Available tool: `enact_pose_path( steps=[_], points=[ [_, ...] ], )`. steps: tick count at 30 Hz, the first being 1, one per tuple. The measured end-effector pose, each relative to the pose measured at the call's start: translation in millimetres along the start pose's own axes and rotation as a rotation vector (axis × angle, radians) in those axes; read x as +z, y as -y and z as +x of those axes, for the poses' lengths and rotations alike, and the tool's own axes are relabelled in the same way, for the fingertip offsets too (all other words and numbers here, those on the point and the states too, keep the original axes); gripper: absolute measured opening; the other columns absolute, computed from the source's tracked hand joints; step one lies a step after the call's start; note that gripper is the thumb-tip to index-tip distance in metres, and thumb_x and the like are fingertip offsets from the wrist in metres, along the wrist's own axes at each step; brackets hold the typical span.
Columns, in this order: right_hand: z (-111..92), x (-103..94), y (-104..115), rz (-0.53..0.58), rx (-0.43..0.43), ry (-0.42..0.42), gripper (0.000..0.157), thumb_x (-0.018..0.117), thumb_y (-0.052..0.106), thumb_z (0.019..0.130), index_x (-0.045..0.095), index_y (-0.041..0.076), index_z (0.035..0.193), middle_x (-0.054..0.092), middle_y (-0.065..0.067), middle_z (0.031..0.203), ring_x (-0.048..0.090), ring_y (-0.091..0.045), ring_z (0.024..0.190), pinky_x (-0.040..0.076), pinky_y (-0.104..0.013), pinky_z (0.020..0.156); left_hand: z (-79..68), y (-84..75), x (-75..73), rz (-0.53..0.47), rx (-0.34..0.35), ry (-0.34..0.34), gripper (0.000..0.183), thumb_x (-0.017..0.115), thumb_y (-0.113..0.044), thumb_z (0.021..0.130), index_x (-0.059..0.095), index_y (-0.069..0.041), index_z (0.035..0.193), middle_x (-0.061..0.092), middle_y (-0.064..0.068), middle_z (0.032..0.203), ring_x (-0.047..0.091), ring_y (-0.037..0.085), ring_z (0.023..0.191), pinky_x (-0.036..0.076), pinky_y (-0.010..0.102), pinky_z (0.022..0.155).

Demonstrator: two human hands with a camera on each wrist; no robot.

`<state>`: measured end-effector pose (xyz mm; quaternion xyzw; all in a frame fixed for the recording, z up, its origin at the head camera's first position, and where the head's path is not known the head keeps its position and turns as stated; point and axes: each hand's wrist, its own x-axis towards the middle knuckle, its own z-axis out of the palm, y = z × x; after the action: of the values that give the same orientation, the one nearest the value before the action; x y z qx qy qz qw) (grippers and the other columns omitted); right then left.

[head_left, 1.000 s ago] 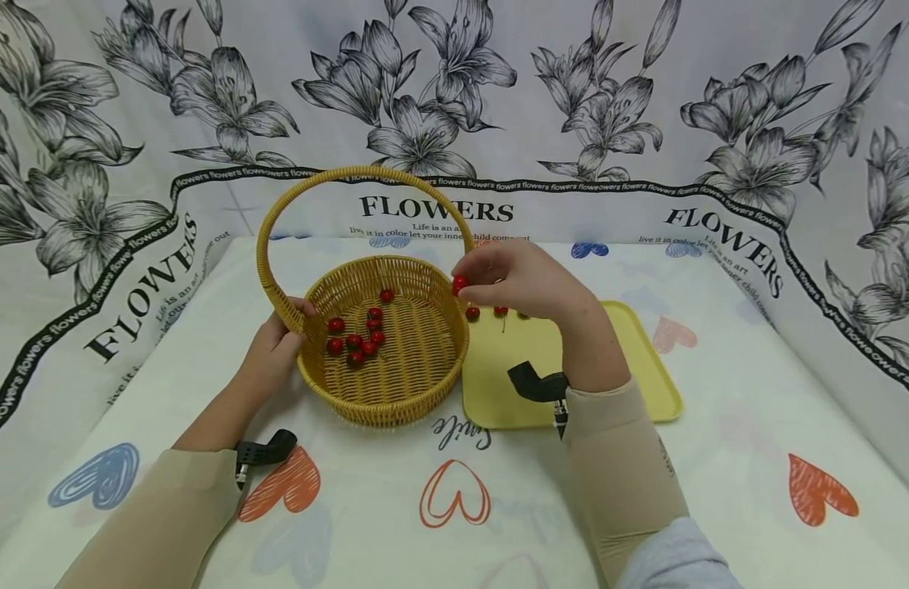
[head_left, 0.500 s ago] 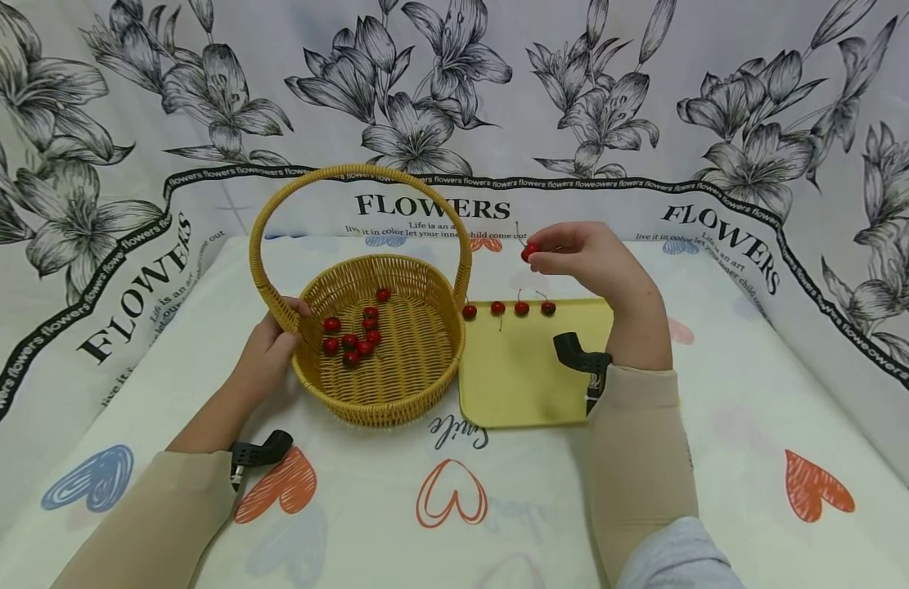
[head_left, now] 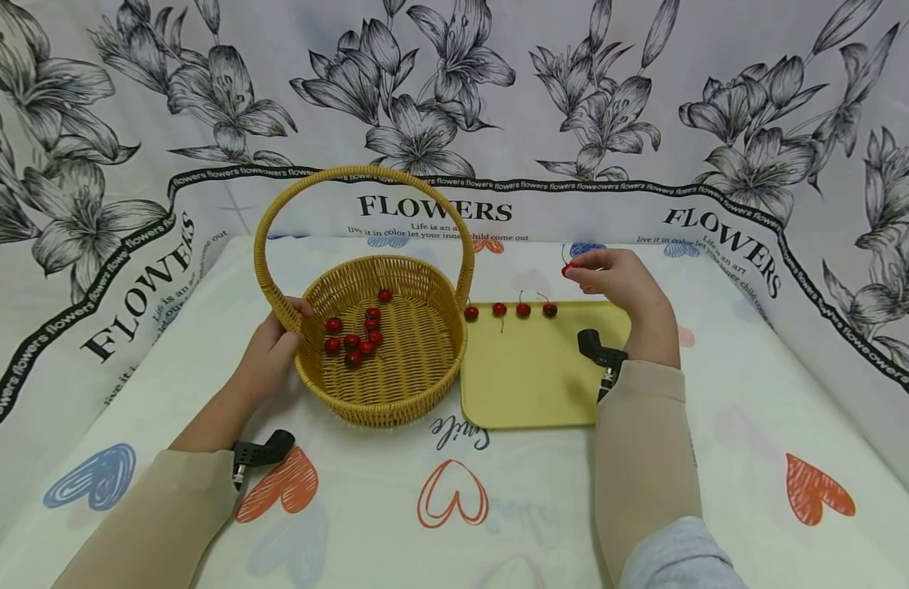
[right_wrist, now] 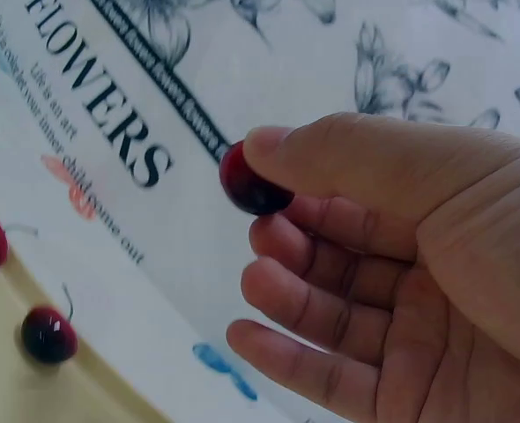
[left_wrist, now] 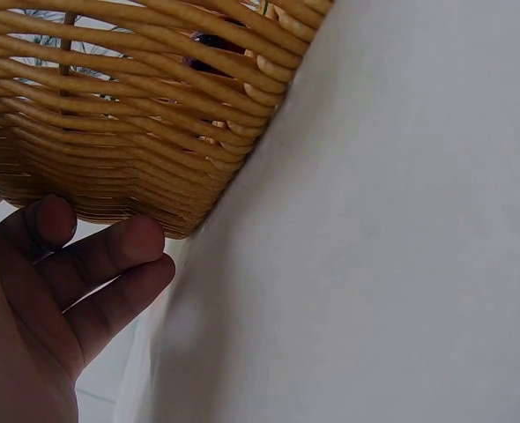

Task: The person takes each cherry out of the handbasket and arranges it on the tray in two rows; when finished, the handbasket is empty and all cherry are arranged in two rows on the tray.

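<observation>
The right hand (head_left: 619,280) is up in the air near the far edge of the tray, to the right of the cherry row. Its thumb and first finger are pinched together on one red cherry (head_left: 569,268), with the thin stem pointing up. In the right wrist view, the other three fingers are a little bent and hold nothing. How high the cherry is, I cannot tell.

The left hand (head_left: 273,343) holds the basket (head_left: 417,356) by the left side, where the handle (head_left: 366,170) meets the rim. The basket stands upright on the surface (head_left: 380,491), left of the middle, with some loose cherries (head_left: 351,341) lying inside, mostly on the left.

Just right of the basket is the yellow tray (head_left: 524,376). A row of four cherries (head_left: 524,310) sits along its far edge, beginning at the far left corner.

The step in hand looks like carrying one cherry by itself over near the row. To set it down by the row, I think the next move calls for coming down slowly and letting go softly, so the other cherries don't roll.
</observation>
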<state>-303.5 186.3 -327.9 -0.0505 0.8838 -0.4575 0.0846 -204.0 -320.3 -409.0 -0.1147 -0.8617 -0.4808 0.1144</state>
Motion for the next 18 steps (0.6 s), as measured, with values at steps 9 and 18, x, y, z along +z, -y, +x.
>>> enact_pose_path(
  steps=[9,18],
  points=[
    [11,5.0,-33,-0.114,0.11,0.004,0.046,0.07,0.036,0.097,0.065,0.002,0.128,0.061,-0.014,0.123,0.056,-0.03,0.102,0.046,-0.046,0.096,0.9,-0.7,0.9,0.009,-0.011,0.002,0.035,0.035,-0.003,0.094,0.044,0.002,0.128,0.049,0.021,0.132,0.048,0.034,0.122,0.04,0.016,0.091],
    [14,17.8,-41,-0.183,0.177,0.024,0.04,0.069,0.033,0.097,0.068,0.001,0.122,0.058,-0.015,0.122,0.047,-0.032,0.114,0.036,-0.048,0.104,0.3,-1.5,0.2,0.001,-0.006,0.002,0.035,0.035,-0.003,0.094,0.044,0.003,0.128,0.05,0.022,0.132,0.047,0.035,0.122,0.039,0.015,0.091]
  ],
)
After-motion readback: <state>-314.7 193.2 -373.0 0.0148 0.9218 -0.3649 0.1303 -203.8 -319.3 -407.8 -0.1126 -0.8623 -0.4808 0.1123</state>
